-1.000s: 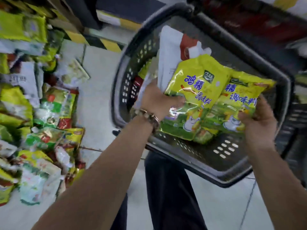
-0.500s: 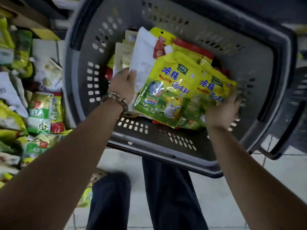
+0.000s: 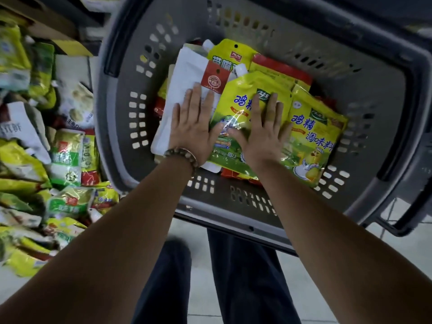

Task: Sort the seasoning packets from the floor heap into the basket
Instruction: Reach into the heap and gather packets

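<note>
Over tiled floor (image 3: 315,288), left hand (image 3: 194,129) and right hand (image 3: 264,136) press basket (image 3: 350,73) packets (image 3: 313,141), fingers (image 3: 199,97) spread

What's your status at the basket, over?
Hands open: left hand flat on white pouch, right hand flat on yellow packet. Packet down in basket. Unsorted floor heap beside it; nothing in the way.

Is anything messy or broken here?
Nothing looks torn or spilled. The mess is the jumbled heap of yellow and green seasoning packets on the floor, left of the grey plastic basket, whose packets lie overlapping and crooked.
</note>
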The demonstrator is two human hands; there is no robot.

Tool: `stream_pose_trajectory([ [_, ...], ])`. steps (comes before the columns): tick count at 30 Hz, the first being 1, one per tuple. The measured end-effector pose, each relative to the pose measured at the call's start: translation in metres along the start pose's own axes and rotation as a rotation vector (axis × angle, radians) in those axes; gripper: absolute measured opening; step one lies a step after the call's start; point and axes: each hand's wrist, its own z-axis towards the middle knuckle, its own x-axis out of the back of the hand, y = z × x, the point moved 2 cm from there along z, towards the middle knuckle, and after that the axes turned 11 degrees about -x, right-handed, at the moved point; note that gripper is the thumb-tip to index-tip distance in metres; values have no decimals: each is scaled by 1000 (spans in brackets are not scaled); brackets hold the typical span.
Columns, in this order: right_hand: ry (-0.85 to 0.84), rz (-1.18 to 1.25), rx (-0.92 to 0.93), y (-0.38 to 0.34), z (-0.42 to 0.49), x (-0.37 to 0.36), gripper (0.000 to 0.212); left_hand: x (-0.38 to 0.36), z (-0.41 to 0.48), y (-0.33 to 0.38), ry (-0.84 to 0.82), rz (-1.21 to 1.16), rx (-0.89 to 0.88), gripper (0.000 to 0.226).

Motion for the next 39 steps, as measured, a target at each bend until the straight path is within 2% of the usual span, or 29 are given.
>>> stream_pose_trajectory([
  [5, -1, -18, -25, 11, 4, -4, 87, -2, 3, -15, -3, -84, 13, 72],
  [9, -22, -101, -48, 12, 16, -4, 83, 1, 7, -33, 10, -194, 98, 73],
  [17, -90, -134, -52, 6, 18, 4, 83, 7, 8, -34, 10, -210, 103, 68],
  [19, -106, -98, -46, 3, 17, 15, 82, 15, 9, -33, -18, -231, 108, 69],
  [22, -22, 63, 38, -10, 5, 35, 71, 37, 2, -28, -37, -347, 122, 68],
  [25, 21, 168, 173, -36, -21, 52, 61, 69, -28, -20, 82, -515, 89, 56],
  [28, 26, 173, 304, -70, -56, 60, 65, 101, -83, -21, 362, -672, 88, 45],
  [31, -7, 210, 440, -112, -98, 59, 65, 120, -149, -38, 587, -700, 157, 43],
  [35, 9, 189, 734, -173, -160, 39, 55, 111, -241, -79, 708, -746, 429, 43],
  [39, -154, 51, 809, -222, -214, -21, 48, 76, -328, -119, 695, -775, 696, 41],
])
